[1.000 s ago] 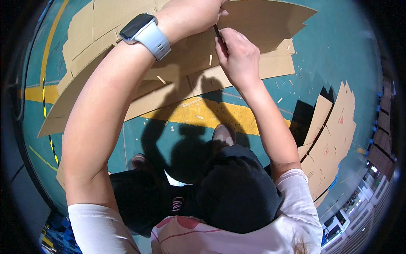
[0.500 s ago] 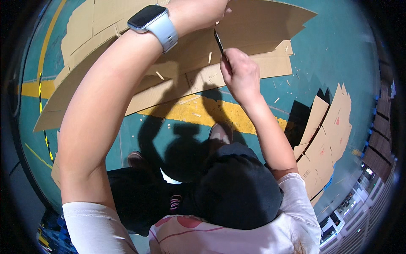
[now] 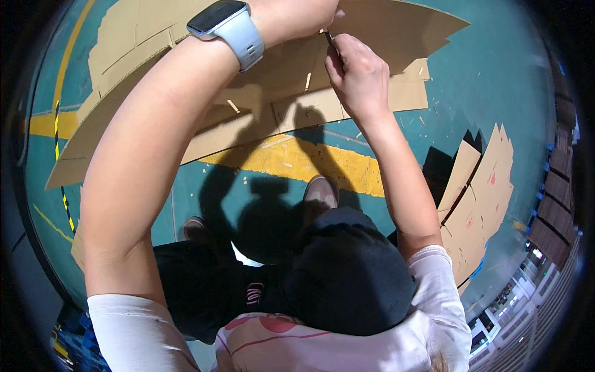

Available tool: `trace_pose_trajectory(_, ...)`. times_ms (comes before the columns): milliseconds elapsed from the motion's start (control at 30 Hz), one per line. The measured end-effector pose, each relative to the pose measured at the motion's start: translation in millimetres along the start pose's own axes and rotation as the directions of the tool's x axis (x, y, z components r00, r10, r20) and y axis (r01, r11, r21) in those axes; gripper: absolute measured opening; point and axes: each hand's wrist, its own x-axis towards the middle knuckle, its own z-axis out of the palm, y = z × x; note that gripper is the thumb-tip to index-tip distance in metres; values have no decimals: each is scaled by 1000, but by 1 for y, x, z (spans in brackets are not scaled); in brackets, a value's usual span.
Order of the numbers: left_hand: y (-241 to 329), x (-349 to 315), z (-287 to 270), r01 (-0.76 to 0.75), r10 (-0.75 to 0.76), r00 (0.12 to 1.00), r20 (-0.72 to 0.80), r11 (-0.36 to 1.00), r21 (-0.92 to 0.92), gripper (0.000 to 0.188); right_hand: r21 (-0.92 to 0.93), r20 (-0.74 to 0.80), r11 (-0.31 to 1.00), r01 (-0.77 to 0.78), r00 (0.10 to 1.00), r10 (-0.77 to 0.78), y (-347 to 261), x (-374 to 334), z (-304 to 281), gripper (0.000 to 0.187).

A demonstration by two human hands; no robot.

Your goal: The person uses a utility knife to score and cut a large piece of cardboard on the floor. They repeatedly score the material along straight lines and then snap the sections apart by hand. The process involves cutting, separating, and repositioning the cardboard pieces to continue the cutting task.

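Observation:
A large brown cardboard sheet (image 3: 273,68) stands tilted in front of me, with its lower flap (image 3: 409,87) near the floor. My left hand (image 3: 310,17), below a watch with a pale blue band (image 3: 238,38), reaches to the sheet's upper part. Its fingers curl closed at the cardboard; the picture's top edge cuts off part of the hand. Close beside it, my right hand (image 3: 361,77) is closed around a slim black knife-like tool (image 3: 329,38). The tool's tip points up toward my left hand at the cardboard. Most of its handle is hidden in my fist.
More cardboard sheets (image 3: 133,37) lie beyond on the left. A stack of flat cardboard (image 3: 480,198) rests at the right. Narrow cardboard scraps (image 3: 308,81) lie on the sheet and the green floor (image 3: 496,80). A yellow floor stripe (image 3: 353,170) runs before my shoes.
My right hand has moved up with the black tool, nearer my left hand. The left hand has shifted slightly; the cardboard sheet has hardly moved.

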Motion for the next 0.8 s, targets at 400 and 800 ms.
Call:
trace_pose_trajectory(400, 1, -4, 2, -91, 95, 993, -67, 994, 64, 15, 59, 56, 994, -90, 995, 87, -5, -32, -5, 17)
trace_pose_trajectory(800, 31, -15, -49, -503, 318, 863, 393, 616, 606, 25, 284, 362, 746, -602, 788, 498, 19, -111, 35, 18)
